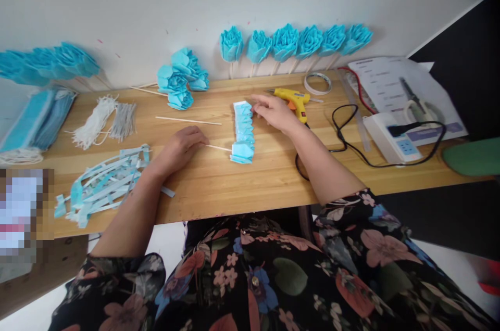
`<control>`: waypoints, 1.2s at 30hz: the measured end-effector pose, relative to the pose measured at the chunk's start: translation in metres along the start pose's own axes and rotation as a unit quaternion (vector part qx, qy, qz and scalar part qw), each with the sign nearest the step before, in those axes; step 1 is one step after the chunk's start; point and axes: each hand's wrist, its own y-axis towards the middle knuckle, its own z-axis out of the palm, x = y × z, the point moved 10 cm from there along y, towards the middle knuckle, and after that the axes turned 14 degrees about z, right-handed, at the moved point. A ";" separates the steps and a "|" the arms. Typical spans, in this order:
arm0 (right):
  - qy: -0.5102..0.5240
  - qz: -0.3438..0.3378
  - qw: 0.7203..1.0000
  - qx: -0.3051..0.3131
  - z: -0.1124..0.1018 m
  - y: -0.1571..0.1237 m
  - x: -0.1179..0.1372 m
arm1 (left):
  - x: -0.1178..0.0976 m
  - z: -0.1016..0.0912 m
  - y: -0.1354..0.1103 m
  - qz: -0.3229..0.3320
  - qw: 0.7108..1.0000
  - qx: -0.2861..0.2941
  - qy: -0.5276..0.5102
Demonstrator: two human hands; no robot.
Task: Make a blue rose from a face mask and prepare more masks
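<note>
My left hand (185, 146) is closed on a thin wooden stick (219, 148). The stick's far end meets the near end of a folded, pleated light blue strip (244, 125) that lies lengthwise on the table. At the strip's far end, my right hand (273, 110) rests with fingers stretched and nothing seen in them; whether a fingertip touches the strip I cannot tell. Just beyond that hand lies a yellow glue gun (292, 102). Another wooden stick (188, 121) lies loose beyond my left hand.
Blue flowers on sticks (285, 43) lean along the wall, with more flowers (182, 78) piled nearby. To the left are face masks (37, 117), cut strips (105, 182) and white cords (96, 120). A tape roll (317, 83), black cable (344, 136) and power strip (392, 138) are right.
</note>
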 end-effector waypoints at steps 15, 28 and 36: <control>0.037 -0.005 0.995 0.095 0.018 -0.001 -0.001 | 0.002 0.002 -0.001 0.008 1.000 -0.001 -0.005; 0.067 -0.042 0.988 0.136 0.027 0.002 -0.002 | -0.008 -0.006 0.002 0.038 0.999 -0.015 -0.002; 0.053 -0.050 0.986 0.147 0.027 -0.003 0.002 | -0.001 -0.003 -0.001 0.020 1.000 -0.010 0.003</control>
